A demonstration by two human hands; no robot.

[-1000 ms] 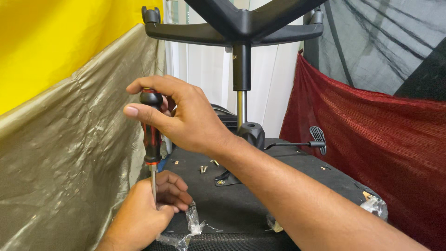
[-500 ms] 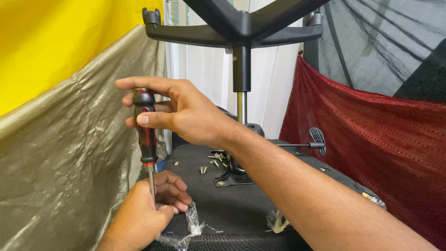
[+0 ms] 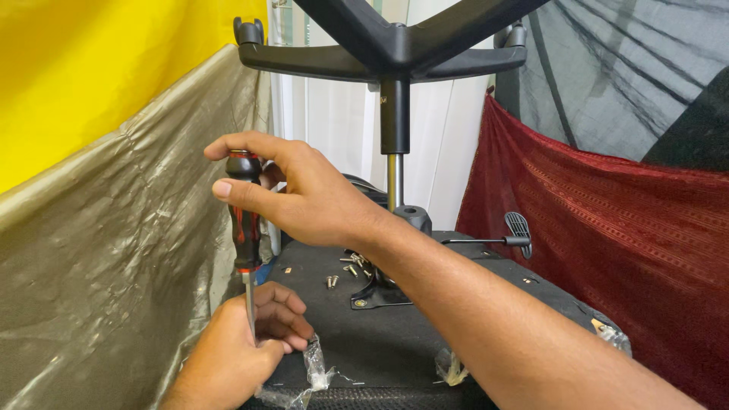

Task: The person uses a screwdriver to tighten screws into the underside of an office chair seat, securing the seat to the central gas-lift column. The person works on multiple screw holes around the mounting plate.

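A person's right hand [image 3: 311,201] wraps around the top of a red-and-black screwdriver [image 3: 244,220], fingers and thumb closed on the handle, holding the tool upright above the near left corner of an upturned office chair's black seat underside [image 3: 395,334]. The left hand [image 3: 243,342] is curled shut around the lower end of the metal shaft, steadying the tip at that corner; what the tip meets is hidden by the fingers. Crumpled clear plastic wrap [image 3: 307,376] lies touching the left hand along the seat's near edge, and another scrap [image 3: 452,368] sits farther right on the same edge. Several loose screws [image 3: 342,273] rest near the middle of the seat underside, just beside the black mounting plate [image 3: 376,292] from which the chair's gas column [image 3: 395,152] rises to the star-shaped base [image 3: 380,49] overhead. A lever with a flat black paddle [image 3: 518,226] sticks out toward the seat's right side. A shiny tan sheet [image 3: 114,250] hangs on the left, a dark red cloth [image 3: 607,250] on the right.
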